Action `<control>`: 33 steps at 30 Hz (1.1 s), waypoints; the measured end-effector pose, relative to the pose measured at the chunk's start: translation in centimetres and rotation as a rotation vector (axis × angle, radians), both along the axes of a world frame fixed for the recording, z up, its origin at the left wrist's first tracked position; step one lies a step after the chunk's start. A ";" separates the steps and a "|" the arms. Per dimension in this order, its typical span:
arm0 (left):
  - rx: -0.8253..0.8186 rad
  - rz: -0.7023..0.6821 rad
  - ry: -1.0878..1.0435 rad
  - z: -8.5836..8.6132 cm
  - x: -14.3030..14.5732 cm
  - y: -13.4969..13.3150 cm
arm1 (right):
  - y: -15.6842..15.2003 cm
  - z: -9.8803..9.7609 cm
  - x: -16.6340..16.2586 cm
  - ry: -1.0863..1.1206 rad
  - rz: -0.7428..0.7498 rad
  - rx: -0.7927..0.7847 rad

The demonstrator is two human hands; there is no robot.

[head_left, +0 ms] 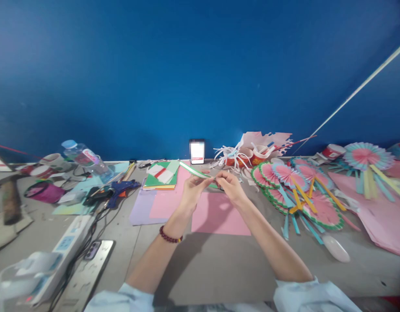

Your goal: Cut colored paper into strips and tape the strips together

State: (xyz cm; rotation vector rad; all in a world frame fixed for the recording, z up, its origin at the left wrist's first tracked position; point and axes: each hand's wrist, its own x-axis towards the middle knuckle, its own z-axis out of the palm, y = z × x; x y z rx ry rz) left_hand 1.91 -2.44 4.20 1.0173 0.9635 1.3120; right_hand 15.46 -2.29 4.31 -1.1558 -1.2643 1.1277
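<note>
a narrow green paper strip (200, 173) is held up above the bench (200, 260), slanting from its upper left end down toward the right, over a pink paper sheet (219, 214). the left hand (192, 188) pinches the strip near its middle with thumb and fingertips closed on it. the right hand (229, 184) pinches the strip's right end the same way, its fingers bent around the paper. both hands sit close together, almost touching, with the forearms reaching in from the lower edge and a dark red bead bracelet (170, 236) on the left wrist.

under and left of the pink sheet lie another pink sheet and a lilac sheet (140, 208), partly overlapped. just behind the left hand is a stack of green, white and red paper (161, 174). farther back, against the blue wall (200, 69), stands a small phone (197, 151). right of the hands lies a heap of pleated pink and green paper fans (297, 190) with yellow and teal strips, and behind them paper cups (248, 156) with white paper curls. to the left are a blue glue gun (121, 188), a tipped plastic bottle (86, 158), a white power strip (68, 245) and a second phone (93, 250) lying flat.
</note>
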 end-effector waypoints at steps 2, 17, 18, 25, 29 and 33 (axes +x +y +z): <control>0.000 -0.010 -0.024 0.0 0.0 0.1 | 0.1 0.0 0.0 0.034 0.009 -0.019; -0.006 -0.267 -0.137 0.5 -0.5 0.0 | 1.2 -0.4 1.2 0.300 -0.021 -0.127; -0.039 -0.253 -0.142 0.6 -0.4 -0.1 | 1.3 -0.3 1.5 0.306 -0.007 -0.139; -0.152 -0.116 -0.189 0.9 -0.4 -0.1 | 0.9 0.1 2.0 0.220 0.095 -0.137; -0.170 -0.064 -0.185 0.6 -0.4 0.2 | 1.3 -0.1 2.7 0.128 0.093 -0.095; -0.130 0.014 -0.134 0.2 -0.7 0.5 | 2.1 -0.4 4.7 -0.107 -0.010 0.025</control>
